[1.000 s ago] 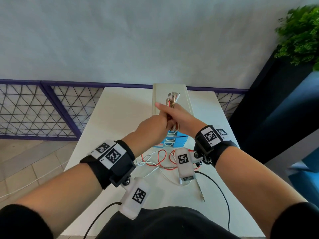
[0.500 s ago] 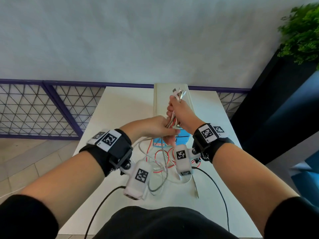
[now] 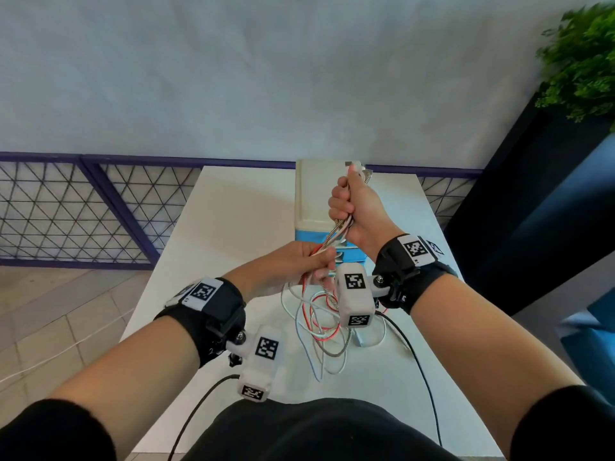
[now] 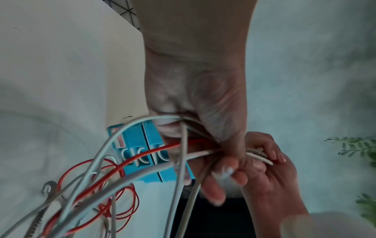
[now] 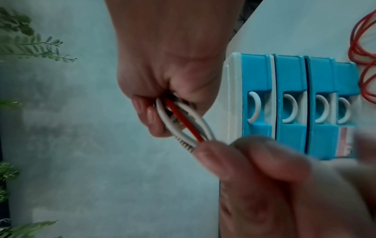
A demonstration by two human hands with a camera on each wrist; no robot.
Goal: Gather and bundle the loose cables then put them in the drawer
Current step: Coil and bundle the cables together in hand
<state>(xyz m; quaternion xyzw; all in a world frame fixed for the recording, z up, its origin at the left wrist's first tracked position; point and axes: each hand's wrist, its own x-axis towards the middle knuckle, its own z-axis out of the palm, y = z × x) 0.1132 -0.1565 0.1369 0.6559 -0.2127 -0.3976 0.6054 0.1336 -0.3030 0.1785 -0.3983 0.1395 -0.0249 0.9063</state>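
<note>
Several cables (image 3: 336, 231), white, red and braided grey, run together through both hands above the white table (image 3: 233, 227). My right hand (image 3: 352, 207) grips their upper ends in a fist, the plugs (image 3: 357, 169) sticking out on top. Lower down, my left hand (image 3: 299, 261) holds the same strands between thumb and curled fingers (image 4: 227, 170). Below it the cables hang in loose loops (image 3: 319, 327) onto the table. The small drawer unit (image 3: 316, 194), white on top with blue drawers (image 5: 289, 103) and white ring handles, stands behind the hands. All drawers look closed.
Black leads (image 3: 419, 361) from the wrist cameras trail over the table's near edge. A purple-framed mesh fence (image 3: 83, 211) runs along the wall at the left. A dark planter with a green plant (image 3: 585, 61) stands at the right.
My right hand has risen with the cable ends. My left hand has slid down the strands toward me, and the cables stretch between the hands.
</note>
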